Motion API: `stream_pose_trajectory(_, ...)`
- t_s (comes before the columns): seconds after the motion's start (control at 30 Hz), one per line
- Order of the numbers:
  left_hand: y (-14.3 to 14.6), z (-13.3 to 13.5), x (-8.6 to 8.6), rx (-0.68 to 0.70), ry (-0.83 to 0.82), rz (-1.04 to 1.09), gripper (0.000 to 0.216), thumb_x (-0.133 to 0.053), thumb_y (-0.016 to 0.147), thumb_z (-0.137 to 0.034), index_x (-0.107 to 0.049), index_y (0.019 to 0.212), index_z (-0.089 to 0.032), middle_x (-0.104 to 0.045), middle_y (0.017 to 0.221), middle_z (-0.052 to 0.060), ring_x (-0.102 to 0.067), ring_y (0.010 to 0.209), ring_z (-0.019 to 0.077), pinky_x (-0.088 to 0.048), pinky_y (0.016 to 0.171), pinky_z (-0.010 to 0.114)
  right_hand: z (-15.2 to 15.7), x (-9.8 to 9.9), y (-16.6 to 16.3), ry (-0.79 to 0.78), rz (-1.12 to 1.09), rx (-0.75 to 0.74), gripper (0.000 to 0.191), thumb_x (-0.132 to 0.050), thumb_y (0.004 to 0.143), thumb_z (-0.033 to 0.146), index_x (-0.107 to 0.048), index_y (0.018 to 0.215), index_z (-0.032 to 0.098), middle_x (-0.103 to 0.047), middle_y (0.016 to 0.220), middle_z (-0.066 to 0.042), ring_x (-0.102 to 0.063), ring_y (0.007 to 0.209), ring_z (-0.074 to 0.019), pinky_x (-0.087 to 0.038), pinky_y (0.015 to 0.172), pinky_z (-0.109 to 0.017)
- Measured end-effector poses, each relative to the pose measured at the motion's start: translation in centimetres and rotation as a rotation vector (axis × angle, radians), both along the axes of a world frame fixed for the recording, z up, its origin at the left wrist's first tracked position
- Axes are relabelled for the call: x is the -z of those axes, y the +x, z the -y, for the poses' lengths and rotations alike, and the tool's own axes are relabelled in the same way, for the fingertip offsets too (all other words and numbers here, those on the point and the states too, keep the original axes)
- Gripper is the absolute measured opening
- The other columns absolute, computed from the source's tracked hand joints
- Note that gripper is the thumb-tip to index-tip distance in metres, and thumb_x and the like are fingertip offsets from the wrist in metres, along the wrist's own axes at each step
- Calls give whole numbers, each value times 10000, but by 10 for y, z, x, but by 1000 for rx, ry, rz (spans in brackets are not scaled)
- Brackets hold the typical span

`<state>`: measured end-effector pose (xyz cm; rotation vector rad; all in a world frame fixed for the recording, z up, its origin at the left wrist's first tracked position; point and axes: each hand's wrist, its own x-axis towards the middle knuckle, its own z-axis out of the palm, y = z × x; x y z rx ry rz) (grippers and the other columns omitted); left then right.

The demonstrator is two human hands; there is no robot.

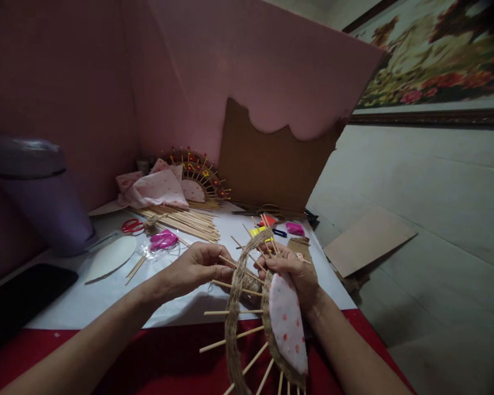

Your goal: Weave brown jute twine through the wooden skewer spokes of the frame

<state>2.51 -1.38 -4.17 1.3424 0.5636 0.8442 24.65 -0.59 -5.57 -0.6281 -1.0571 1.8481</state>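
Note:
A half-round fan of thin wooden sticks (254, 359) is held up in front of me. Woven brown jute twine (233, 334) forms its curved outer band, and its flat centre is covered in white cloth with red spots (287, 323). My right hand (292, 271) grips the upper part of the fan by its centre and sticks, fingers closed. At the outer band, my left hand (206, 264) is closed in a pinch beside a stick end, seemingly on jute twine. A brown bundle of twine (251, 288) shows behind the band, partly hidden.
Loose sticks (185, 219), red-handled scissors (132, 225), spotted cloth (156, 185) and a finished-looking decorated fan (194, 189) lie towards the back. A purple tumbler (45, 197) stands left, near a dark phone-like slab (28, 302). Brown cardboard (271, 164) leans at the wall.

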Motion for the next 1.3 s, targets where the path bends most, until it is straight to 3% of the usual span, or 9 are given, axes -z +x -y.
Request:
stream_pose_trajectory(0.23,-1,-1,-1,-71,-17,-48,116,-660,704,-219,-631,744,-114,-649,689,41,-587,612,103,-456,592,215,-1,0,-1,-8,16,-19,274,-625,658,87,-535,909,151,-648,740,-29,-618,613,-121,-488,550,-219)
stream_pose_trajectory(0.33,0,-2,2,-134,-8,-102,137,-661,701,-235,-628,753,-113,-584,558,-9,-444,419,41,-316,391,143,-1,0,-2,-14,8,6,257,-624,662,82,-538,895,147,-652,732,-35,-615,598,-125,-495,545,-237)
stream_pose_trajectory(0.43,3,-3,9,-148,-54,-85,155,-655,701,-264,-613,751,-124,-514,467,-49,-315,329,20,-196,323,143,-2,1,-3,-33,8,47,255,-644,651,91,-544,881,137,-653,723,-36,-618,592,-131,-499,543,-240)
stream_pose_trajectory(0.63,7,-6,26,-212,-171,-29,129,-655,623,-117,-593,735,-135,-618,609,2,-525,487,93,-389,474,196,-7,6,-4,-78,-22,82,274,-664,637,92,-554,885,125,-657,731,-40,-632,616,-132,-503,588,-236)
stream_pose_trajectory(0.8,8,-7,25,-226,-154,8,81,-639,653,-157,-595,716,-129,-619,586,11,-534,474,97,-388,475,200,-8,6,-5,-116,-45,99,271,-658,642,72,-553,885,127,-667,744,-42,-635,620,-126,-509,594,-233)
stream_pose_trajectory(1.03,11,-11,30,-269,-250,51,181,-697,642,-257,-580,697,-130,-643,612,29,-595,531,145,-429,504,238,-12,9,-5,-246,-90,197,259,-601,654,18,-565,890,116,-686,741,-62,-648,613,-120,-524,599,-205)
stream_pose_trajectory(1.3,14,-10,30,-316,-238,75,186,-713,613,-233,-565,659,-130,-611,544,2,-532,444,98,-384,453,201,-14,12,-5,-244,-137,201,228,-562,669,-5,-591,869,100,-692,767,-87,-656,615,-131,-536,616,-217)
